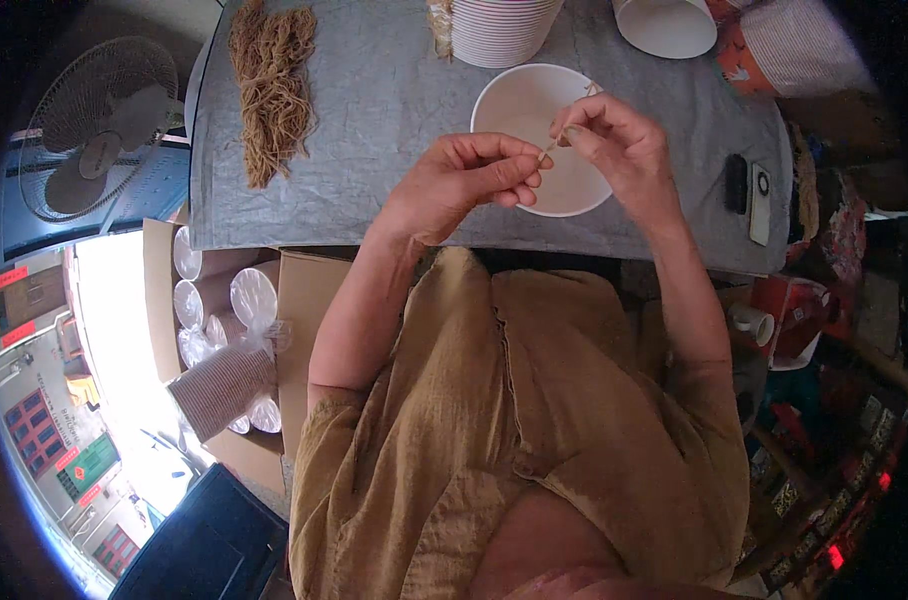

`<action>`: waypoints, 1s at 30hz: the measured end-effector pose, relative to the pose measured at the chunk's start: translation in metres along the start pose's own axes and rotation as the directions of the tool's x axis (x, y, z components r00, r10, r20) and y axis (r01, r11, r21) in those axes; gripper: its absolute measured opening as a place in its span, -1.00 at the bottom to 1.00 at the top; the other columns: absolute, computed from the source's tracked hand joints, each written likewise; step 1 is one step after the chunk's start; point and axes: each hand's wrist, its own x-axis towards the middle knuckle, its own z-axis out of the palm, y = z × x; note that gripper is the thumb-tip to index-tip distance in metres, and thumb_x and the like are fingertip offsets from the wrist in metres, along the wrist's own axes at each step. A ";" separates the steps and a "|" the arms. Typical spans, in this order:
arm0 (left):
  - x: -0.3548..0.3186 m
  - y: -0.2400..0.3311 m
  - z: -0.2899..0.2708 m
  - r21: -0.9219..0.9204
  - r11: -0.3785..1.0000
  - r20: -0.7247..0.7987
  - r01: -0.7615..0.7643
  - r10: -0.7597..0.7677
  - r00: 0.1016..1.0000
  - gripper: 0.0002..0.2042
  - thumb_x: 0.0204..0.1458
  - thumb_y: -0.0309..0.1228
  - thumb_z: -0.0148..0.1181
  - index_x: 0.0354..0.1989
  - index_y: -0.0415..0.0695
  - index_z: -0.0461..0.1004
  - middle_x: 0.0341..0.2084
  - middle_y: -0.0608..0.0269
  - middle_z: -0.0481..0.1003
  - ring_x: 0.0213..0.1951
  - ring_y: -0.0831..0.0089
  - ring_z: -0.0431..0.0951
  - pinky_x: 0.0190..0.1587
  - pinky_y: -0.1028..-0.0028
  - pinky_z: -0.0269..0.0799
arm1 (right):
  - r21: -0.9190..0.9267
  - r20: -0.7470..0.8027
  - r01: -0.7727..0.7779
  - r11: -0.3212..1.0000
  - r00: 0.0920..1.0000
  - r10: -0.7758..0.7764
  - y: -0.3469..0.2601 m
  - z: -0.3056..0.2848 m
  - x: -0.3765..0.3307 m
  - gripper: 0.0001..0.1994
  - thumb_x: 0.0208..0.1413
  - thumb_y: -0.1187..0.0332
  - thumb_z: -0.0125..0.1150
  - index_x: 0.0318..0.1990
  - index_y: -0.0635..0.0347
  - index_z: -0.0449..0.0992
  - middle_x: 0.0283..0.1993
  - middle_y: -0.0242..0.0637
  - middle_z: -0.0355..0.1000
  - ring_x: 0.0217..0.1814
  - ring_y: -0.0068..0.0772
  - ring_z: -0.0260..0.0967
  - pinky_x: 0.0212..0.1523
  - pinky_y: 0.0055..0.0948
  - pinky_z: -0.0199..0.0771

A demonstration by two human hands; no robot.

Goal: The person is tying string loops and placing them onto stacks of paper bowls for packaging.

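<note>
Over the white bucket (574, 190), a thin, pale strand (547, 153) was held in front of the person: the left hand (469, 178) pinched it between thumb and finger, and the right hand (624, 148) pinched close by. For such small work, I judged, light fingertips and gentle tension were best. Farther away stood nested white tubs (504, 32); by the near-left corner of the surface (394, 80), a cardboard box (311, 325) contained plastic-wrapped stacks (224, 390).

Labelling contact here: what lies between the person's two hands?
Head view: a thin pale strand, too small to identify, bridges the gap between the left hand and right hand, with the white bowl behind.
</note>
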 end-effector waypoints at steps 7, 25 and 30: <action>0.002 -0.004 -0.001 -0.133 0.990 -0.062 -0.037 0.029 0.998 -0.82 0.19 -0.42 0.17 -0.12 -0.24 0.52 -0.36 0.31 0.55 -0.37 0.60 0.54 -0.30 0.65 0.45 | 0.016 0.119 0.132 0.991 0.984 -0.133 0.008 -0.005 0.002 -0.90 0.13 0.44 0.20 -0.25 0.27 0.50 -0.18 -0.36 0.49 -0.11 -0.60 0.40 0.01 -0.47 0.41; 0.008 -0.015 0.007 -0.035 0.988 -0.213 -0.150 0.139 0.967 -0.82 0.14 -0.47 0.24 -0.14 -0.30 0.51 -0.35 0.19 0.59 -0.34 0.51 0.62 -0.26 0.58 0.55 | -0.136 0.105 0.149 0.979 0.985 -0.135 0.009 0.005 -0.001 -0.91 0.07 0.51 0.23 -0.27 0.30 0.53 -0.21 -0.37 0.50 -0.12 -0.54 0.42 0.01 -0.47 0.39; 0.009 -0.013 0.012 0.030 0.988 -0.251 -0.150 0.153 0.956 -0.84 0.15 -0.44 0.22 -0.18 -0.26 0.52 -0.37 0.22 0.59 -0.34 0.52 0.61 -0.27 0.57 0.53 | -0.076 0.098 0.105 0.992 0.990 -0.097 0.011 0.006 -0.002 -0.92 0.09 0.49 0.23 -0.28 0.31 0.53 -0.28 -0.40 0.50 -0.19 -0.59 0.42 -0.04 -0.50 0.42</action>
